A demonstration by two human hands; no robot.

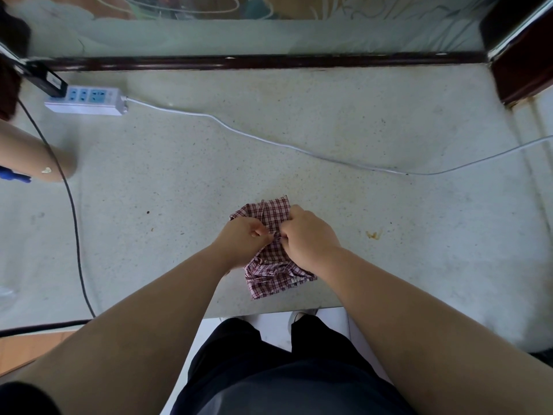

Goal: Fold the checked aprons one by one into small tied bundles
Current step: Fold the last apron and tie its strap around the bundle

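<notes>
A red-and-white checked apron [270, 275] lies folded into a small bundle on the pale speckled counter [389, 235], near its front edge. Both hands sit on top of the bundle, side by side. My left hand [241, 242] has its fingers curled and pinches a strip of the checked cloth at the bundle's middle. My right hand [308, 236] grips the cloth from the other side, fingers curled into it. A narrow checked strap [261, 209] runs across the bundle's far part. The bundle's middle is hidden under the hands.
A white power strip [86, 100] lies at the back left; its white cable [299, 149] crosses the counter to the right. A black cable [76, 229] runs down the left side. Another person's arm [33, 154] rests at the left edge. A dark wooden rail [269, 62] bounds the back.
</notes>
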